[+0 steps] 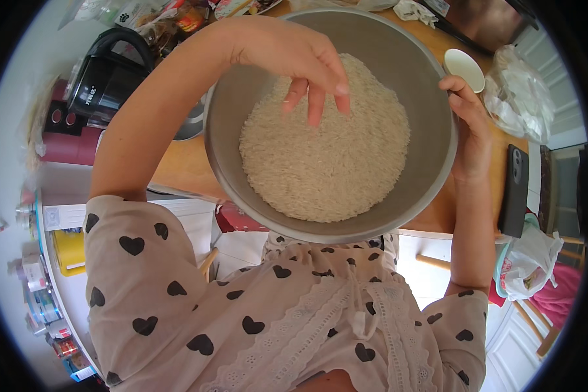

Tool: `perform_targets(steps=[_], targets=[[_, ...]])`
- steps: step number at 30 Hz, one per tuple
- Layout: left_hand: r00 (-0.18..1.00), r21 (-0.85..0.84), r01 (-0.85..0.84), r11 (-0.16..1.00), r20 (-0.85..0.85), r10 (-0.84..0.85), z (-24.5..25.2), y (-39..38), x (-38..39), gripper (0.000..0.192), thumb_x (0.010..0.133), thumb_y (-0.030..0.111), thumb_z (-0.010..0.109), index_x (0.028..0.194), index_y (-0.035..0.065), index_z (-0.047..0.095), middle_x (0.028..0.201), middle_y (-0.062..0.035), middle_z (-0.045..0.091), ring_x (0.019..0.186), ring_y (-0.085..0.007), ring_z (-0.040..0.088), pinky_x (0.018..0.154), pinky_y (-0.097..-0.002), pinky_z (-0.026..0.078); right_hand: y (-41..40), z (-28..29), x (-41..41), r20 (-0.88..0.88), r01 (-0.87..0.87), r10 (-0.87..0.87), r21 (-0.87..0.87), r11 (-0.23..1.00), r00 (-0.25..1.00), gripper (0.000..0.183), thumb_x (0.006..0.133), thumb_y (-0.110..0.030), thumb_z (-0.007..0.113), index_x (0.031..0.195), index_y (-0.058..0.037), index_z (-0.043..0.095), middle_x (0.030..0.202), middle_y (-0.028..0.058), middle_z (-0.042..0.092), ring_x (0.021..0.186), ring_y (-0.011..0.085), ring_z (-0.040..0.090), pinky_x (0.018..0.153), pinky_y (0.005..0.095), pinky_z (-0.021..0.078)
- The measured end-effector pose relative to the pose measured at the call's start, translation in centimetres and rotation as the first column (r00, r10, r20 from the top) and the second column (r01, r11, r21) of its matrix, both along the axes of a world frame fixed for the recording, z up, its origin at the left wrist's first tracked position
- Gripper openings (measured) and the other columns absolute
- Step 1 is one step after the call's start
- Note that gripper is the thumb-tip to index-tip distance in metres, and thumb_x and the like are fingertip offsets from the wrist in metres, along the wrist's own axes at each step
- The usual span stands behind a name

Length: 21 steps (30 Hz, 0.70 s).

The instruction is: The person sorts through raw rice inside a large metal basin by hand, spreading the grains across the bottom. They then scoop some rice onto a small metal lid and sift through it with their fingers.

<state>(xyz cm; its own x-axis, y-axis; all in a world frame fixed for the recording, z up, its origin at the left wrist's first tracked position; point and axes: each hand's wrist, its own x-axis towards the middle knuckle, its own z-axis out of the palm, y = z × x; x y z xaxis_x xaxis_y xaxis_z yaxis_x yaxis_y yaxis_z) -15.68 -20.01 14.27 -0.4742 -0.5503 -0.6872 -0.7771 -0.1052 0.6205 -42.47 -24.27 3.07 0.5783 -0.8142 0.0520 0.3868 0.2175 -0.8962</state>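
A large metal bowl (428, 122) sits before me, tilted towards me at the edge of the wooden table. Loose white rice (323, 171) is heaped in it. My left hand (304, 63) reaches in over the bowl from the left, its fingers bent down and somewhat apart above the rice. Nothing is gripped in it, though a grain seems to cling to one fingertip. Whether the fingertips touch the heap is hard to tell. On the right side, my right hand (470, 122) grips the bowl's rim, with the thumb and a finger at the edge and the palm outside.
Beyond my left arm stands a black electric kettle (103, 83). To the right of the bowl are a white cup (464, 68), a clear plastic bag (519, 98) and a dark smartphone (514, 191). The wooden table (186, 164) ends just short of my body. Packets crowd the far left.
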Motion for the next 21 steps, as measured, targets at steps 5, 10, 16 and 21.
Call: perform_targets(steps=[5,10,16,21], targets=[[0.987,-0.123,-0.123,0.985,-0.116,0.109,-2.4,-1.0,0.5,0.036,0.094,0.027,0.05,0.112,-0.0019,0.062,0.1,-0.015,0.067,0.09,-0.017,0.065,0.085,-0.0286,0.048,0.0,0.1,0.1,0.002,0.007,-0.007,-0.008,1.0,1.0,0.024,0.084,-0.018,0.054,0.104,-0.0056,0.06,0.093,-0.0005,0.058,0.09,0.0097,0.052,0.08,0.0224,0.0378],[1.0,-0.362,-0.029,0.932,-0.02,0.024,-3.9,-2.2,-1.5,0.038,0.09,0.022,0.052,0.119,-0.001,0.058,0.117,-0.013,0.061,0.112,-0.0197,0.055,0.096,-0.0308,0.042,0.0,0.1,0.1,-0.012,0.013,-0.013,-0.006,1.0,1.0,0.025,0.084,-0.018,0.054,0.103,-0.0052,0.061,0.093,-0.0009,0.058,0.089,0.0096,0.052,0.081,0.0225,0.0372],[0.979,-0.358,-0.203,0.912,-0.061,0.194,-6.4,-2.9,-4.3,0.038,0.088,0.02,0.052,0.12,0.0005,0.058,0.117,-0.0105,0.061,0.11,-0.0193,0.054,0.095,-0.0297,0.041,0.0,0.1,0.1,-0.022,0.03,-0.03,-0.014,0.999,0.999,0.024,0.084,-0.018,0.053,0.102,-0.0053,0.062,0.093,-0.002,0.056,0.089,0.0091,0.051,0.081,0.0228,0.0369],[0.98,-0.259,-0.19,0.947,0.001,0.197,-5.7,-2.6,-6.6,0.035,0.09,0.024,0.048,0.117,0.0054,0.061,0.115,-0.0082,0.061,0.105,-0.0191,0.055,0.092,-0.029,0.042,-0.1,0.1,0.0,-0.015,0.027,-0.027,-0.015,1.0,1.0,0.024,0.084,-0.018,0.053,0.102,-0.0055,0.062,0.09,-0.0029,0.055,0.088,0.0087,0.049,0.08,0.023,0.0364]])
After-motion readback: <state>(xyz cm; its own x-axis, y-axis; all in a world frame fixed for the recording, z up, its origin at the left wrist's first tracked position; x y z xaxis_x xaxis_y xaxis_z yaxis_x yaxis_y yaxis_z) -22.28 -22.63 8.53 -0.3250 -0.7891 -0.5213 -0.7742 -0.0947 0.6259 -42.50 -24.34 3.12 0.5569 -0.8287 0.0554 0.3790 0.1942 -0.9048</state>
